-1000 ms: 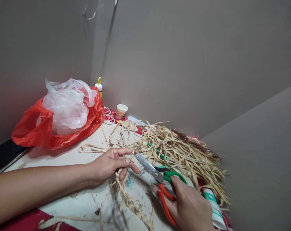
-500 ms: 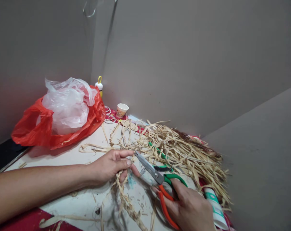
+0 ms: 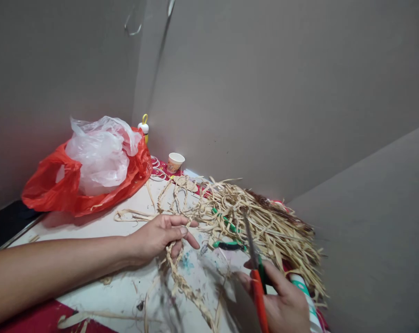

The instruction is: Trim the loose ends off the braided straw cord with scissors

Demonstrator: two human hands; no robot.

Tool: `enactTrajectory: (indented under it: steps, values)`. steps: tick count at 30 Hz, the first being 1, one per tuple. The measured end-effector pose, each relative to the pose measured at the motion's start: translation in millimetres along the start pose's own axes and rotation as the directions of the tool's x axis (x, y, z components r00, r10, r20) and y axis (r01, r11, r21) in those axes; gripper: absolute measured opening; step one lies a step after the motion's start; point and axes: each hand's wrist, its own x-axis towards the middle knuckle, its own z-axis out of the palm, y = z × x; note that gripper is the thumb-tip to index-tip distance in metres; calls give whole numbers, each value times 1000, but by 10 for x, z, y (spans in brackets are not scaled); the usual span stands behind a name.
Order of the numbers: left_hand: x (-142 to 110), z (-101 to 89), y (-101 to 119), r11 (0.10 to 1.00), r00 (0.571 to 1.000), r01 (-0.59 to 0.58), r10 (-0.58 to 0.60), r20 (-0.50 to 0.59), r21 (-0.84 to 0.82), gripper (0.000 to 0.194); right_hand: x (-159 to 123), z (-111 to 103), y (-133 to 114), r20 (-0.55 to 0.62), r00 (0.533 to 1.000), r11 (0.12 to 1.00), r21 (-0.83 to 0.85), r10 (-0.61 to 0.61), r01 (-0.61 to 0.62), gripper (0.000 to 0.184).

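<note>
My left hand [image 3: 166,236] pinches the upper end of a braided straw cord [image 3: 183,286] between thumb and fingers. From there the braid hangs down toward the near edge of the view. Scissors [image 3: 259,296] with one orange and one green handle are in my right hand [image 3: 282,296], blades pointing up and seen nearly edge-on. Their tips stand apart from the braid, in front of a heap of dry straw strips [image 3: 264,222]. Beside the heap lies a green-and-black handled tool [image 3: 229,245], its other end partly covered by straw.
A red plastic bag [image 3: 57,185] with a crumpled white bag [image 3: 98,162] inside stands at the left. Farther back are a paper cup [image 3: 175,163] and a yellow-and-white bottle [image 3: 144,127]. A green-and-white roll [image 3: 308,300] lies at the right. Grey walls close off the back.
The scissors have moved right, away from my left hand, and turned upright. My left hand has stayed on the braid. The green-and-black handled tool is now less hidden.
</note>
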Motion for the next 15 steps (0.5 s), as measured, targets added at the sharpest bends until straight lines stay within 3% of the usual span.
enactTrajectory:
  steps: [3, 6, 10, 15]
  values:
    - [4, -12, 1, 1000, 1000, -25, 25, -6, 10, 34, 104, -90, -195, 60, 970, 947, 210, 235, -242, 27]
    - [-5, 0, -12, 998, 999, -42, 43, -23, 42, 33, 259, -113, -439, 148, 920, 839, 379, 362, -391, 30]
    - [-26, 37, 1, 989, 994, -60, 72, -85, 137, 35, 478, -7, -695, 182, 886, 650, 620, 426, -440, 35]
    - [-49, 73, 75, 964, 986, -138, 156, -63, 227, 28, 688, 169, -966, 206, 895, 593, 686, 397, -421, 32]
